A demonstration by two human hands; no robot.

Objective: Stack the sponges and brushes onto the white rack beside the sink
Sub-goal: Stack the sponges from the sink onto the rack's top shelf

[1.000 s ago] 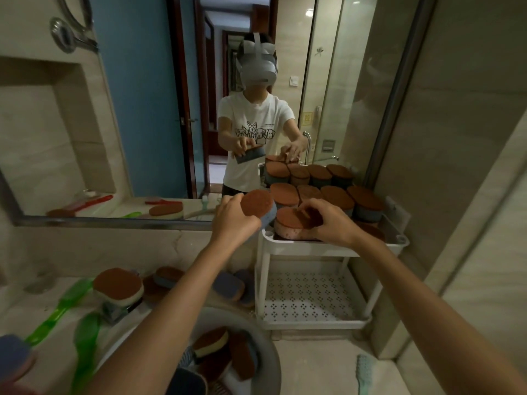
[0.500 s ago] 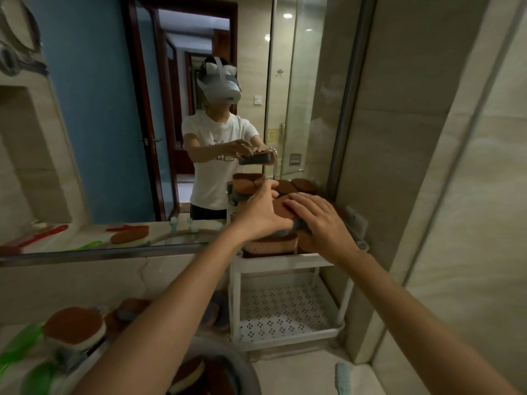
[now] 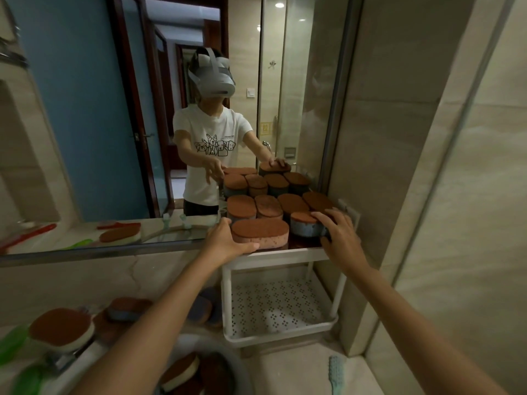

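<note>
The white rack [image 3: 282, 256] stands against the mirror at the counter's right end. Its top shelf is packed with several brown-topped sponges [image 3: 266, 205]. A pink sponge [image 3: 261, 235] lies across the front left. My left hand [image 3: 228, 240] is open, cupped against that sponge's left end. At the front right sits a blue sponge [image 3: 305, 228]. My right hand [image 3: 339, 232] is curled over its right end. The perforated lower shelf [image 3: 279, 306] holds nothing.
Loose sponges lie on the counter at left [image 3: 61, 329] and in the round basin [image 3: 182, 372] below my left arm. Green brushes [image 3: 12, 344] lie at the far left. A pale blue brush [image 3: 333, 372] lies in front of the rack. A tiled wall stands right of the rack.
My left hand carried a blue sponge to the rack's top shelf, and both hands set it down at the front right. The left hand then drew back to the pink sponge.
</note>
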